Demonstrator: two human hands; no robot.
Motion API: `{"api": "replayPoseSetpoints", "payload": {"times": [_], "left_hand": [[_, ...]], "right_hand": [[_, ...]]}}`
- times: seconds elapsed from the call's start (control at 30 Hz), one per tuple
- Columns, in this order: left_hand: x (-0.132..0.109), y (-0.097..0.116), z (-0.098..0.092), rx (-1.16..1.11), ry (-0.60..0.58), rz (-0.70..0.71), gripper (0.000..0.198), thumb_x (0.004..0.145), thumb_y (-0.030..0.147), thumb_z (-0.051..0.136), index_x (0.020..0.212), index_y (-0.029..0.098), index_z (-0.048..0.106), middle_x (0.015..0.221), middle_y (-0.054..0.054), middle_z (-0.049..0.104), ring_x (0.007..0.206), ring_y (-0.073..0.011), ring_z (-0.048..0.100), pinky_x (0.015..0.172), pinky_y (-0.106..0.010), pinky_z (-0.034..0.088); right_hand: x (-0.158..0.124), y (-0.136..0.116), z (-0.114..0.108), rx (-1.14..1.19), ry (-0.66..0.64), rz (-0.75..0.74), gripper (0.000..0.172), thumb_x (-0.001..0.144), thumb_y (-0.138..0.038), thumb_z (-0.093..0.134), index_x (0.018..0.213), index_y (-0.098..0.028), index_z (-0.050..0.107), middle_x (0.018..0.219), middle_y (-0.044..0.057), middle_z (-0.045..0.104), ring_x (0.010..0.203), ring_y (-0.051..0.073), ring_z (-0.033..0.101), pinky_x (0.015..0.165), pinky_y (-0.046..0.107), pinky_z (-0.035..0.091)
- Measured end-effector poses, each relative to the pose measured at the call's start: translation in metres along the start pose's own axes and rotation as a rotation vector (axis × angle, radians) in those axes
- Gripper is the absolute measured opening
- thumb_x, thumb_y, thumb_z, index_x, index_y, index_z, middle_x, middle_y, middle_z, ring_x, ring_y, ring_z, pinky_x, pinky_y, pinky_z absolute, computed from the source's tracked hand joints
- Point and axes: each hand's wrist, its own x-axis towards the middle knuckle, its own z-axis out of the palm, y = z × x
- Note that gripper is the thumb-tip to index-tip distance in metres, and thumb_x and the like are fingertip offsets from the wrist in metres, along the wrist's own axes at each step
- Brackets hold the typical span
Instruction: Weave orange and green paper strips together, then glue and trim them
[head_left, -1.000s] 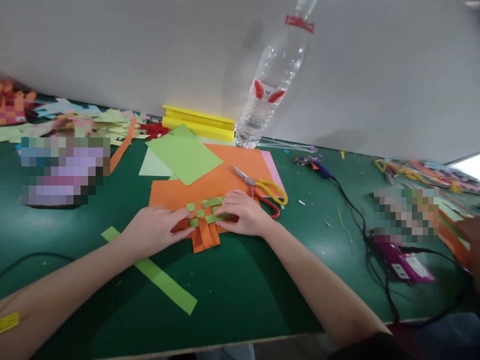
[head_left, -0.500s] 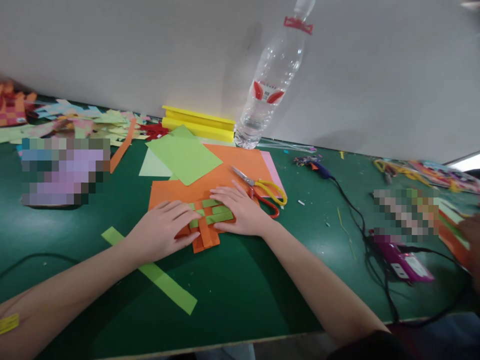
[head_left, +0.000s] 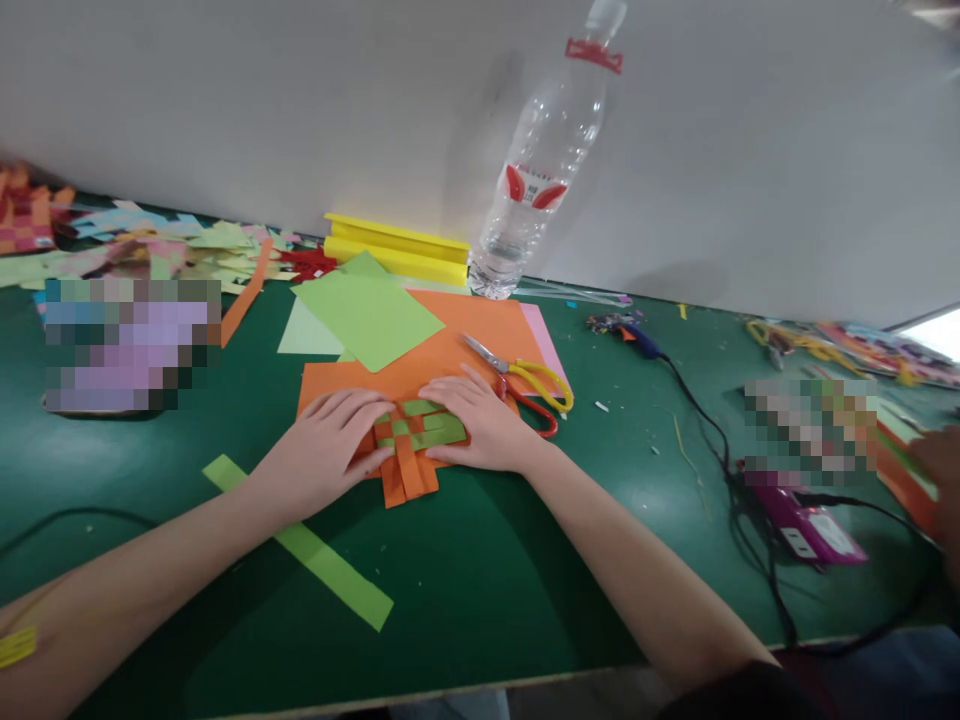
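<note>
A small woven mat of orange and green paper strips [head_left: 411,448] lies on the green table [head_left: 480,560], at the near edge of an orange paper sheet [head_left: 442,350]. My left hand [head_left: 322,455] lies flat on the mat's left side with its fingers stretched out. From the right, my right hand [head_left: 480,425] presses its spread fingers flat on the mat. Neither hand grips anything. Loose orange strip ends stick out below the hands.
Red and yellow scissors [head_left: 525,385] lie just right of my right hand. A long green strip [head_left: 315,550] lies under my left forearm. A clear water bottle [head_left: 544,160], yellow paper [head_left: 397,248], green sheets [head_left: 367,315], paper scraps at far left, and cables with a purple device [head_left: 806,525] at right.
Both hands have flattened: my right hand uncurled its fingers and my left hand slid forward and up over the mat's left side. The mat has stayed in place.
</note>
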Motion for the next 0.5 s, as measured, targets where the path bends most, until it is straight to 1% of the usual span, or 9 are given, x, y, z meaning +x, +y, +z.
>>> {"api": "replayPoseSetpoints", "payload": {"times": [0.1, 0.17, 0.27, 0.37, 0.5], "left_hand": [[0.0002, -0.0036, 0.0008, -0.008, -0.025, -0.030, 0.047, 0.092, 0.053, 0.038, 0.122, 0.018, 0.046, 0.124, -0.010, 0.055, 0.115, -0.0270, 0.049, 0.095, -0.041, 0.037], [0.0006, -0.0034, 0.0003, -0.025, -0.043, -0.020, 0.049, 0.090, 0.057, 0.039, 0.121, 0.019, 0.047, 0.124, -0.009, 0.056, 0.115, -0.0267, 0.049, 0.095, -0.041, 0.037], [0.0010, -0.0022, 0.0000, -0.045, -0.039, 0.003, 0.052, 0.088, 0.060, 0.041, 0.120, 0.019, 0.048, 0.124, -0.009, 0.056, 0.115, -0.0255, 0.050, 0.097, -0.040, 0.036], [0.0006, -0.0038, 0.0007, -0.065, -0.041, 0.013, 0.052, 0.088, 0.060, 0.043, 0.120, 0.020, 0.048, 0.124, -0.009, 0.056, 0.116, -0.0249, 0.049, 0.099, -0.040, 0.036], [0.0003, -0.0076, 0.0007, -0.096, -0.079, 0.018, 0.049, 0.087, 0.059, 0.046, 0.119, 0.022, 0.050, 0.126, -0.007, 0.055, 0.118, -0.0245, 0.047, 0.100, -0.042, 0.035]], "right_hand": [[0.0007, 0.0012, 0.0011, 0.019, 0.004, 0.018, 0.070, 0.075, -0.058, 0.061, 0.131, -0.022, 0.041, 0.128, 0.009, 0.053, 0.125, 0.024, 0.043, 0.112, 0.048, 0.019], [0.0009, 0.0017, 0.0015, 0.031, -0.006, 0.013, 0.069, 0.075, -0.058, 0.061, 0.131, -0.023, 0.041, 0.128, 0.008, 0.054, 0.124, 0.023, 0.043, 0.112, 0.047, 0.018], [0.0008, 0.0015, 0.0016, 0.049, -0.008, 0.001, 0.066, 0.076, -0.056, 0.061, 0.130, -0.023, 0.042, 0.126, 0.008, 0.055, 0.122, 0.022, 0.045, 0.113, 0.046, 0.017], [0.0004, 0.0012, 0.0016, 0.067, 0.002, -0.007, 0.066, 0.075, -0.055, 0.063, 0.129, -0.023, 0.043, 0.124, 0.008, 0.056, 0.121, 0.022, 0.047, 0.113, 0.047, 0.017], [0.0002, 0.0018, 0.0021, 0.093, 0.014, -0.014, 0.067, 0.074, -0.054, 0.064, 0.128, -0.021, 0.044, 0.123, 0.008, 0.057, 0.120, 0.022, 0.047, 0.112, 0.047, 0.019]]}}
